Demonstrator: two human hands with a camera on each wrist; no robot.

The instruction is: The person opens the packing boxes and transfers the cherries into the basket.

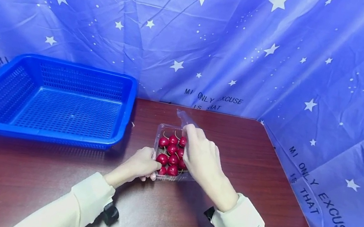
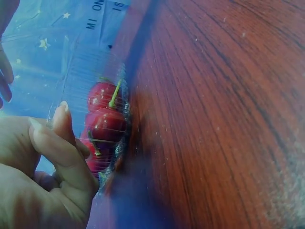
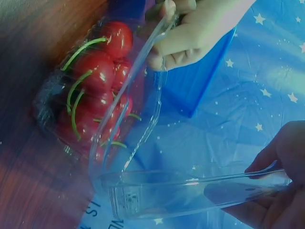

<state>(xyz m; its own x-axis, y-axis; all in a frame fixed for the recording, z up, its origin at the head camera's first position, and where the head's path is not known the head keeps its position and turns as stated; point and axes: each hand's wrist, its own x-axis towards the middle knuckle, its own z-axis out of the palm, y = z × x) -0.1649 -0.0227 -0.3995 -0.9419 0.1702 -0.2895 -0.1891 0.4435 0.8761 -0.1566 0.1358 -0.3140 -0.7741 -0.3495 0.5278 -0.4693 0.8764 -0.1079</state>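
Note:
A clear plastic clamshell box [image 1: 158, 135] stands on the table in the head view, with several red cherries [image 1: 172, 149] with green stems inside. My left hand [image 1: 141, 161] pinches the near left edge of the box between thumb and fingers, plain in the left wrist view. Over the right side of the box, my right hand [image 1: 202, 154] grips the hinged clear lid [image 3: 157, 188]. That lid stands raised, clear of the cherries, in the right wrist view. The right hand hides some cherries from the head camera.
A large blue plastic basket [image 1: 72, 114] with perforated walls sits on the left of the brown wooden table [image 1: 244, 146]. Blue curtain [image 1: 164, 40] with white stars rises behind the table and along its right edge.

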